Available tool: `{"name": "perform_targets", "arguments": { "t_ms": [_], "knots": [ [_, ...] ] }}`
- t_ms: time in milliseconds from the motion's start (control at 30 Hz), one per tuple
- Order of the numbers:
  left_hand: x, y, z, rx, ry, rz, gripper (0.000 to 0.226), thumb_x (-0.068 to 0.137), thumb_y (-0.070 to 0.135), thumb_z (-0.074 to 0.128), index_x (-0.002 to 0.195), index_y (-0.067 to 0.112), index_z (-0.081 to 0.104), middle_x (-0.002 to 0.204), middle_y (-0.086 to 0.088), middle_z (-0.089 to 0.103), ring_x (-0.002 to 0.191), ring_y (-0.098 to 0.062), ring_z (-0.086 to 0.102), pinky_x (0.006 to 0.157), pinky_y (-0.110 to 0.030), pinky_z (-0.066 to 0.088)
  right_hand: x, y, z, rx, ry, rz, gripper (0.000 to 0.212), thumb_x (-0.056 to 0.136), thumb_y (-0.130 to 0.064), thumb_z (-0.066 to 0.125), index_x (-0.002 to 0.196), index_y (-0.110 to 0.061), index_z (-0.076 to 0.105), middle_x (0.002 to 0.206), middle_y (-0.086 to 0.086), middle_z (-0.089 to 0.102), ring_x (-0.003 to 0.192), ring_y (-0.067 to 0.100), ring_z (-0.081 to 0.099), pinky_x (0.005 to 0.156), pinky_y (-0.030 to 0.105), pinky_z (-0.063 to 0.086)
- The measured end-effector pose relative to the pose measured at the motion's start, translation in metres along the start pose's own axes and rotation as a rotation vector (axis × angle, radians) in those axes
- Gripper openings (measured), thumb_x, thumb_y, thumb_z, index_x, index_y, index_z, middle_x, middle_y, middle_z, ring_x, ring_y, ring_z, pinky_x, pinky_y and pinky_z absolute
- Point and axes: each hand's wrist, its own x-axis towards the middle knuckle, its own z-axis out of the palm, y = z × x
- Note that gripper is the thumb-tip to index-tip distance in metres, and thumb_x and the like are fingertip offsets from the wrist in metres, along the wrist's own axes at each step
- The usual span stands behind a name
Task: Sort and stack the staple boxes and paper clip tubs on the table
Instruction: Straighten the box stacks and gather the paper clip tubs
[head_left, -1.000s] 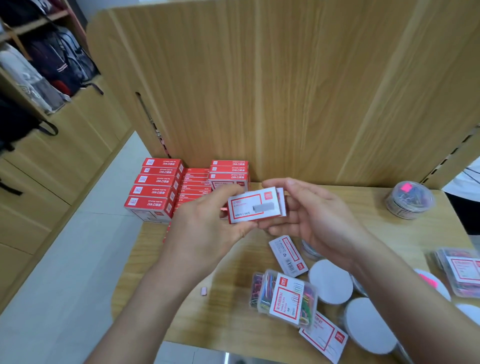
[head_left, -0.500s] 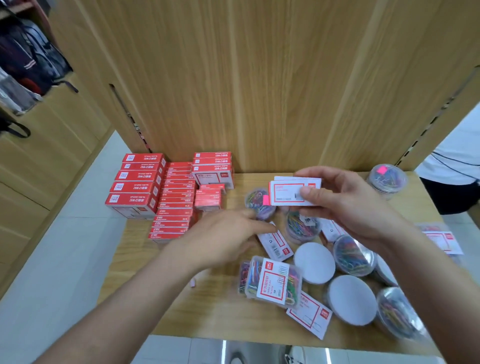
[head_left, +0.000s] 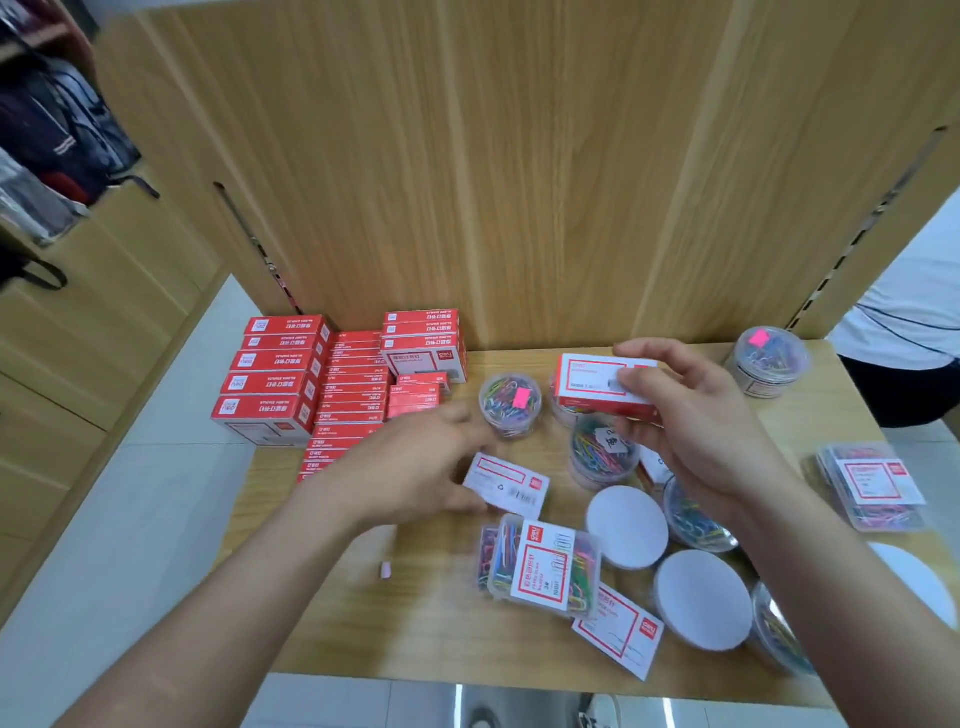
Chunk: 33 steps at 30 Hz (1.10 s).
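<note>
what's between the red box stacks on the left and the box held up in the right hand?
Head view: one round clear tub of coloured clips with a pink sticker stands on the table between the red stacks and the box in the right hand.

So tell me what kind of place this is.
Probably a stationery shop or its stockroom. Many identical red staple boxes stand stacked on a wooden table, round paper clip tubs carry pink price stickers, and backpacks hang on shelving to the left.
</note>
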Motion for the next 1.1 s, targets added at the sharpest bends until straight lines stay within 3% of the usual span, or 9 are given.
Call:
{"name": "perform_targets", "arguments": {
  "t_ms": [67,133,233,300,500,633,867,967,1100],
  "knots": [
    [-0.010,-0.005,-0.008,-0.225,0.054,-0.064,0.028,0.072,0.038,0.079,0.094,0.036,0.063,0.089,0.021,0.057,0.080,0.006,0.055,0.067,-0.017,0.044,0.001,0.000,0.003,0.034,0.025,0.003,0.017,0.092,-0.004,0.049,0.088,-0.015,0.062,0.087,0.010,0.067,0.073,0.018,0.062,0.060,0.028,0.047],
    [-0.019,-0.005,-0.018,-0.618,0.124,-0.164,0.018,0.076,0.032,0.078,0.091,0.028,0.069,0.082,0.008,0.071,0.072,-0.002,0.064,0.067,-0.024,0.054,0.003,0.000,0.006,0.033,0.020,0.014,0.020,0.091,-0.003,0.046,0.087,-0.013,0.062,0.082,0.010,0.066,0.070,0.018,0.060,0.058,0.027,0.046],
    [-0.024,0.002,-0.023,-1.284,0.206,-0.300,0.034,0.081,0.037,0.057,0.090,0.005,0.067,0.072,-0.017,0.068,0.056,-0.019,0.063,0.052,-0.023,0.052,0.005,-0.001,0.013,-0.016,-0.035,-0.001,0.021,0.092,-0.004,0.047,0.088,-0.013,0.065,0.076,0.004,0.067,0.063,0.015,0.058,0.055,0.024,0.049],
    [-0.026,0.008,-0.022,-1.466,0.233,-0.355,0.041,0.081,0.039,0.052,0.091,0.002,0.064,0.065,-0.017,0.064,0.049,-0.017,0.055,0.046,-0.020,0.045,0.004,-0.001,0.019,-0.061,-0.070,-0.050,0.020,0.093,-0.003,0.050,0.086,-0.013,0.066,0.079,0.004,0.065,0.065,0.013,0.060,0.057,0.024,0.054],
    [-0.029,0.009,-0.017,-1.535,0.273,-0.367,0.039,0.082,0.039,0.052,0.090,0.003,0.064,0.063,-0.015,0.058,0.054,-0.020,0.044,0.043,-0.019,0.036,0.001,-0.003,0.029,-0.242,-0.123,-0.174,0.015,0.093,-0.005,0.055,0.087,-0.008,0.069,0.101,0.015,0.067,0.077,0.016,0.068,0.075,0.039,0.059],
    [-0.031,0.012,-0.021,-1.514,0.264,-0.351,0.034,0.085,0.036,0.050,0.091,0.005,0.063,0.061,-0.011,0.053,0.050,-0.015,0.044,0.041,-0.017,0.033,0.000,-0.002,0.034,-0.321,-0.155,-0.223,0.012,0.092,-0.008,0.058,0.093,-0.008,0.070,0.106,0.015,0.066,0.079,0.013,0.067,0.066,0.025,0.058],
    [-0.033,0.018,-0.023,-1.069,0.203,-0.313,0.030,0.100,0.030,0.042,0.081,0.010,0.054,0.048,-0.007,0.052,0.038,-0.013,0.035,0.039,-0.021,0.026,-0.009,0.001,0.050,-0.231,-0.316,-0.126,0.017,0.088,-0.011,0.061,0.096,0.004,0.067,0.088,0.022,0.070,0.066,0.010,0.062,0.059,0.019,0.054],
    [-0.037,0.019,-0.021,-1.004,0.295,-0.330,0.021,0.094,0.030,0.054,0.094,0.010,0.054,0.051,-0.007,0.057,0.036,-0.012,0.043,0.038,-0.019,0.031,-0.010,0.004,0.053,-0.259,-0.321,-0.071,0.007,0.088,-0.001,0.060,0.092,0.001,0.066,0.082,0.006,0.067,0.057,0.006,0.061,0.052,0.018,0.051],
    [-0.051,0.023,-0.013,-0.999,0.198,-0.359,0.050,0.079,0.050,0.053,0.123,0.026,0.050,0.084,-0.002,0.066,0.056,-0.017,0.063,0.052,-0.024,0.049,-0.012,0.007,0.062,-0.298,-0.377,-0.029,0.015,0.088,0.000,0.059,0.098,-0.012,0.064,0.087,0.008,0.063,0.061,0.010,0.063,0.056,0.025,0.055]
  ]
}}
